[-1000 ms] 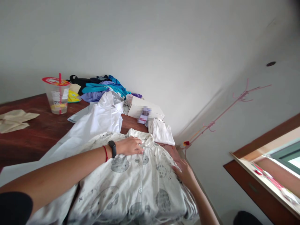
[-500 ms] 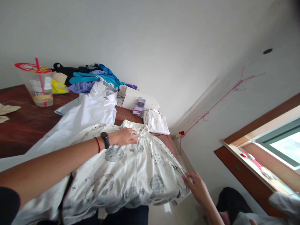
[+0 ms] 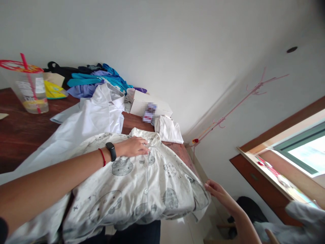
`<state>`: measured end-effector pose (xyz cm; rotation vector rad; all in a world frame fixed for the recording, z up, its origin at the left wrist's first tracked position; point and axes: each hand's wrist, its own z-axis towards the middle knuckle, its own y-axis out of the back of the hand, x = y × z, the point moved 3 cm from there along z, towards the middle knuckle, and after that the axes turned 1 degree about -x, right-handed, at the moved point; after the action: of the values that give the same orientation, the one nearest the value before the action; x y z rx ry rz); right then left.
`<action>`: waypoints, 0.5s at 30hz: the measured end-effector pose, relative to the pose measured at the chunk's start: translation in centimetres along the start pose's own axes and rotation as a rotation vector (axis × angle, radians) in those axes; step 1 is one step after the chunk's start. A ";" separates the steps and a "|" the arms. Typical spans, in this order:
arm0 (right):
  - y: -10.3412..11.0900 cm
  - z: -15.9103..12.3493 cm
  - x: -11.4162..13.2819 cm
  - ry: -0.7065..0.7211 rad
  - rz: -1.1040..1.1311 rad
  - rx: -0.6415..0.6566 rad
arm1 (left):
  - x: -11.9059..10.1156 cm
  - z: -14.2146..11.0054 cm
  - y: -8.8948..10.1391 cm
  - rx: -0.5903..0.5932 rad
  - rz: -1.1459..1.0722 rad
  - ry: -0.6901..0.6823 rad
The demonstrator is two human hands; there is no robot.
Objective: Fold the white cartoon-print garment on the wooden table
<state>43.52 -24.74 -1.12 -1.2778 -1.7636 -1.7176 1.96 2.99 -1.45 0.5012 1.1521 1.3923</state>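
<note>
Desk [image 3: 22,135]: dark wood, running back to the wall; its right edge falls away beside the wall corner.
White shirt [image 3: 93,118]: plain, spread from the middle of the desk toward the left front, collar toward the back.
Pyjama top [image 3: 142,189]: pale cloth printed with grey cartoon faces, buttoned down the front, lying over the white shirt at the desk's front right; collar toward the back, hem hanging over the front edge, right side drooping past the right edge. It looks thin, soft and light (it will sag and crease wherever it is not held), so the firmer seams, collar or side edge seem the better places to take hold.
Clothes pile [image 3: 96,79]: blue, purple and black garments heaped at the back edge against the wall.
Box [image 3: 149,106]: white, at the back right, just beside a small folded white cloth [image 3: 169,130].
Cup [image 3: 31,93]: clear plastic with a red lid and straw, at the back left, a little yellow liquid in it.
Left hand [image 3: 133,147]: flat and open, palm down, pressing the top just below its collar; grips nothing (black band and red string at the wrist).
Right hand [image 3: 217,189]: at the right edge, fingers loosely extended, tips touching the top's drooping side edge; whether they pinch it I cannot tell.
</note>
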 end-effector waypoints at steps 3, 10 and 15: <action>0.1 0.0 -0.7 -0.002 -0.027 0.065 | -0.1 0.0 0.0 0.044 0.041 0.020; 0.7 -1.4 0.1 -0.080 -0.075 0.244 | -0.2 -0.1 0.0 0.113 0.084 0.044; 3.7 -1.3 1.0 -0.076 0.066 -0.058 | -0.3 -0.1 0.0 0.107 0.097 0.034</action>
<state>45.50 -26.13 2.12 -1.4280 -1.7041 -1.7162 1.97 2.69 -1.38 0.6178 1.2488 1.4319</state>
